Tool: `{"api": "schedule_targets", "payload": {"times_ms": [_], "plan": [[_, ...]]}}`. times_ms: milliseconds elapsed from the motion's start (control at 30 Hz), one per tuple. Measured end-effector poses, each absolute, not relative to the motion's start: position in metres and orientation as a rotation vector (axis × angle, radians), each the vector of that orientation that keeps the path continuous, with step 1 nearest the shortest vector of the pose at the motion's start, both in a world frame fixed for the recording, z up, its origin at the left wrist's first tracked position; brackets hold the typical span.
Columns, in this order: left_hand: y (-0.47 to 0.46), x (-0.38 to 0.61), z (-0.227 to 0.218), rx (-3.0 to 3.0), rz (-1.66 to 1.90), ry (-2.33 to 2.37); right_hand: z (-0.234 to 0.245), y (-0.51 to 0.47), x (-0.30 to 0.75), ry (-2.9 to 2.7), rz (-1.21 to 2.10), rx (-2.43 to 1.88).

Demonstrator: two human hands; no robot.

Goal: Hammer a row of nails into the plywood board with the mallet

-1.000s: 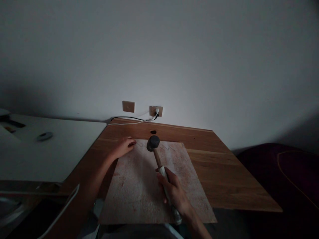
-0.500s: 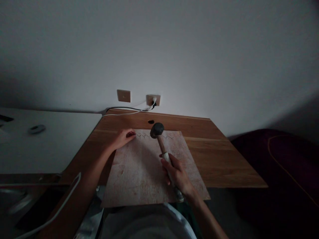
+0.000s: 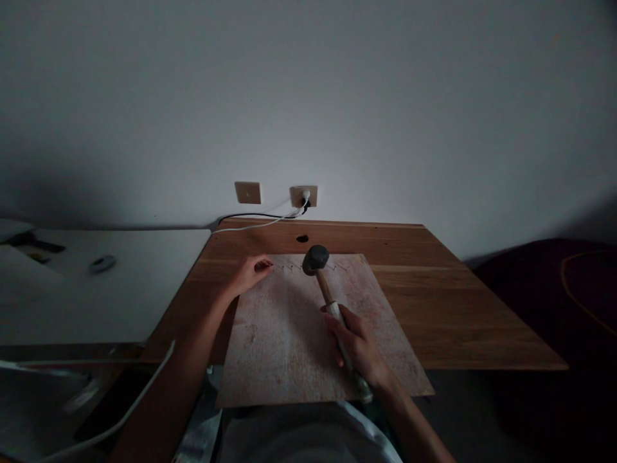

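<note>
A thin, pale, worn board (image 3: 308,347) lies on the wooden tabletop, its near edge reaching past the table's front. Several slim nails (image 3: 291,267) stand in a row along the board's far edge. At the left end of this row my left hand (image 3: 250,273) is closed in a pinch on a nail, which the fingertips mostly hide. My right hand (image 3: 355,341) is wrapped round the pale grip of a rubber mallet (image 3: 316,258). The mallet's dark head is over the middle of the nail row, covering part of it; whether it touches a nail I cannot tell.
The wooden table (image 3: 463,315) meets a grey wall with a socket (image 3: 303,197), plugged-in cables (image 3: 255,225) and a second wall plate (image 3: 248,192). On the left, a white desk (image 3: 159,283) carries a mouse (image 3: 102,263). A dark purple rounded seat (image 3: 540,283) stands at right.
The whole view has shifted, so the scene sits farther right and slightly lower. Both hands keep their grips, with the mallet still above the nail row.
</note>
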State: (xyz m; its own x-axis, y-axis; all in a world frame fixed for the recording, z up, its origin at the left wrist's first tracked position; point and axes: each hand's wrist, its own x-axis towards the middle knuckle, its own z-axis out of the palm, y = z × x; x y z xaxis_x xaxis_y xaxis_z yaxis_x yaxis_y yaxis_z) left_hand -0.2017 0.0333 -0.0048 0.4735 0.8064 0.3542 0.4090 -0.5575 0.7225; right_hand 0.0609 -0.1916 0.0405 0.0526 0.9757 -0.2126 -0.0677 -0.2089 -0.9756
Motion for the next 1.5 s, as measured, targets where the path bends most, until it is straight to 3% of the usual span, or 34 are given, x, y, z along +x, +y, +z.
{"api": "schedule_targets", "payload": {"times_ms": [900,1500], "plan": [[0.033,-0.198,-0.008,2.148,0.958,0.949,0.029,-0.192,0.058,-1.063,1.364,-1.363],[0.033,-0.199,-0.001,2.220,0.918,0.943,0.051,-0.160,0.041,-1.212,1.382,-1.304]]}}
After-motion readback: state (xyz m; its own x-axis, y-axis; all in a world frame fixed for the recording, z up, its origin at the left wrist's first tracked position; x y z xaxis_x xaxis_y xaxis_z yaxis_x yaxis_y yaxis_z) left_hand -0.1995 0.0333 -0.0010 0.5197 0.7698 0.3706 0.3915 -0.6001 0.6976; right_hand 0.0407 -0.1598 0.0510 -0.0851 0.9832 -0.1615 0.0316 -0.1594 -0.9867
